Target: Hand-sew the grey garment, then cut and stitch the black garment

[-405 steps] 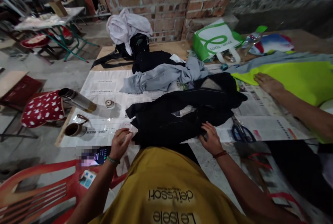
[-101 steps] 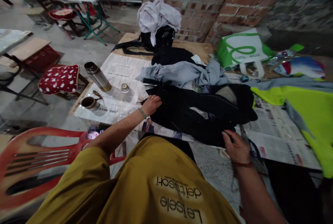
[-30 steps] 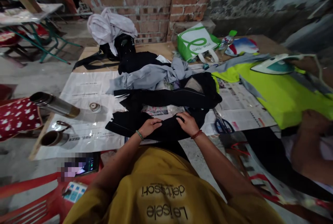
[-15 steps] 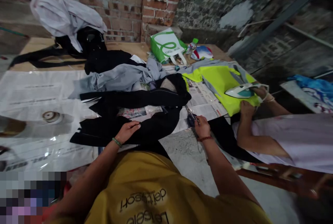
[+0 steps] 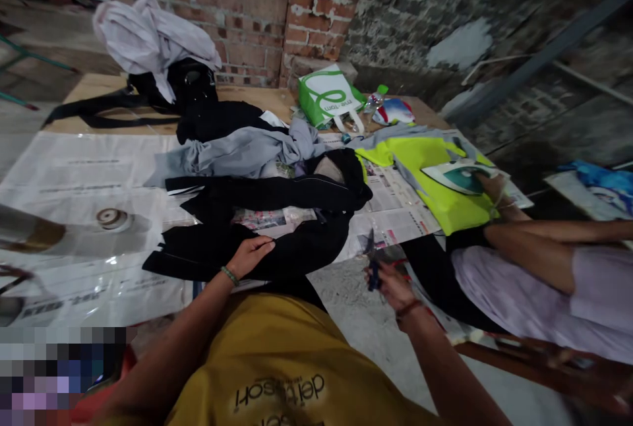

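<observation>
A black garment (image 5: pixel 306 241) lies spread across the paper-covered table before me. My left hand (image 5: pixel 252 254), a green bead bracelet at its wrist, pinches the garment's near edge between thumb and fingers. Dark-handled scissors (image 5: pixel 373 261) are in my right hand (image 5: pixel 393 284), off the table's near edge, blades pointing away from me and apart from the cloth. Behind the black garment lies a crumpled grey garment (image 5: pixel 237 149). To the right, a co-worker's hand (image 5: pixel 492 192) holds a white and green iron (image 5: pixel 457 177) on a neon yellow garment (image 5: pixel 430 172).
A green and white bag (image 5: pixel 330 97) and a plastic bottle (image 5: pixel 376 99) stand at the back. A black bag (image 5: pixel 190 83) under pale cloth (image 5: pixel 153 43) sits back left. A roll of tape (image 5: pixel 113 219) rests on the left. The co-worker's body (image 5: pixel 524 281) is close on my right.
My right hand has drawn the scissors back toward me, away from the black garment. My left hand keeps its pinch. The co-worker's iron has shifted slightly on the yellow garment.
</observation>
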### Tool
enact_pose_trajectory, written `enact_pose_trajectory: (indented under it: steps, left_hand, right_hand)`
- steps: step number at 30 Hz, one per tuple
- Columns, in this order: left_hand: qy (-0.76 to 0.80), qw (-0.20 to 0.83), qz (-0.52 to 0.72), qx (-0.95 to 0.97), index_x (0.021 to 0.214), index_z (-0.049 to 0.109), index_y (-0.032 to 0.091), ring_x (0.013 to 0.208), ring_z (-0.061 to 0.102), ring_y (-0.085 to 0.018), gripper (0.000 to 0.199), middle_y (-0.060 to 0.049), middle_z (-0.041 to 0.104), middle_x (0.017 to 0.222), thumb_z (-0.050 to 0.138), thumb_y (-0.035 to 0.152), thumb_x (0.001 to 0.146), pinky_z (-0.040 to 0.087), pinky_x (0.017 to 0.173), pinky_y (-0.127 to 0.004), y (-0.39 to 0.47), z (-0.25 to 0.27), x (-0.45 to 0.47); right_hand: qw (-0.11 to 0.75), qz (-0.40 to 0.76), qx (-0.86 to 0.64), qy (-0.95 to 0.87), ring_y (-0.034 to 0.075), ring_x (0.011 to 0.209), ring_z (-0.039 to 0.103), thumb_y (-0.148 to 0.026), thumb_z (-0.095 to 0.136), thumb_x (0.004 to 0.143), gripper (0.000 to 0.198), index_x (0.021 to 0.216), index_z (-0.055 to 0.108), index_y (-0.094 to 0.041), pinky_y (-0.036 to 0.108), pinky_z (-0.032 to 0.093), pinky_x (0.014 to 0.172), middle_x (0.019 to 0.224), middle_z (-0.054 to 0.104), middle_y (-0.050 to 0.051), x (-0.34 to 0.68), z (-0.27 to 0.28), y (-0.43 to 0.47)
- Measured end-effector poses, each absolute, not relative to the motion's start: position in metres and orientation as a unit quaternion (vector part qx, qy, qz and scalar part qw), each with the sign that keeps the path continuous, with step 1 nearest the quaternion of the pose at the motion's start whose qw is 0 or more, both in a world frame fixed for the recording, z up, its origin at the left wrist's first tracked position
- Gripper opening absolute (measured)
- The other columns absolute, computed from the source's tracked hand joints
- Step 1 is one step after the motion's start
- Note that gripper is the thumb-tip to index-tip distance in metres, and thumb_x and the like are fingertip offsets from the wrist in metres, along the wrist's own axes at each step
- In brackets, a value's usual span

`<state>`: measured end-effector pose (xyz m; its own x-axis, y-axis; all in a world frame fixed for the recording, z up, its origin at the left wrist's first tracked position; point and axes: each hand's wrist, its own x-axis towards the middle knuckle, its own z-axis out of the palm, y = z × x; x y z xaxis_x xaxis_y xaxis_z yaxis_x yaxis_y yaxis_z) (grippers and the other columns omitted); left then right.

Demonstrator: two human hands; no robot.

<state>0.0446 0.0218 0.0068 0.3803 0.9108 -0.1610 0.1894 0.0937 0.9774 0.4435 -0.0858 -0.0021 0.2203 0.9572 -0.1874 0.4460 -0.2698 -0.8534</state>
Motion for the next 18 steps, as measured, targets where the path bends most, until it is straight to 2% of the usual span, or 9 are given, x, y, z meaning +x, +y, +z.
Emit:
enact_pose_trajectory:
  steps: [3,7,13,18]
  left_hand:
    - [0.457,0.582,0.314,0.595,0.078,0.069,0.016,0.072,0.057,-0.016,0.036,-0.001,0.066,0.075,0.057,0.050,0.077,0.046,0.068,-0.024,0.022,0.007,0.044]
    - [0.460,0.583,0.317,0.590,0.081,0.071,0.016,0.072,0.058,-0.016,0.037,-0.002,0.067,0.075,0.057,0.050,0.076,0.046,0.069,-0.025,0.021,0.006,0.045]
    - [0.471,0.575,0.340,0.576,0.081,0.072,0.016,0.072,0.059,-0.017,0.035,-0.002,0.068,0.075,0.062,0.049,0.074,0.046,0.069,-0.025,0.020,0.003,0.045]
    - [0.476,0.580,0.353,0.560,0.080,0.073,0.016,0.070,0.058,-0.016,0.033,-0.002,0.067,0.073,0.067,0.047,0.070,0.046,0.068,-0.025,0.020,0.005,0.046]
  right_hand:
    - [0.425,0.531,-0.657,-0.325,0.015,0.056,0.060,-0.045,0.064,0.076,0.033,0.101,0.061,-0.024,0.029,0.049,0.053,0.073,0.063,0.002,0.411,-0.001,-0.120]
    - [0.466,0.580,-0.607,-0.279,0.013,0.061,0.059,-0.043,0.076,0.067,0.049,0.109,0.059,-0.025,0.028,0.050,0.058,0.074,0.059,-0.001,0.372,0.017,-0.128]
    - [0.418,0.631,-0.546,-0.359,0.011,0.062,0.059,-0.039,0.077,0.067,0.049,0.108,0.057,-0.023,0.024,0.046,0.056,0.079,0.057,-0.002,0.329,0.056,-0.095]
    - [0.377,0.670,-0.500,-0.399,0.011,0.067,0.062,-0.033,0.076,0.068,0.050,0.113,0.055,-0.023,0.025,0.048,0.061,0.082,0.058,-0.002,0.298,0.064,-0.084]
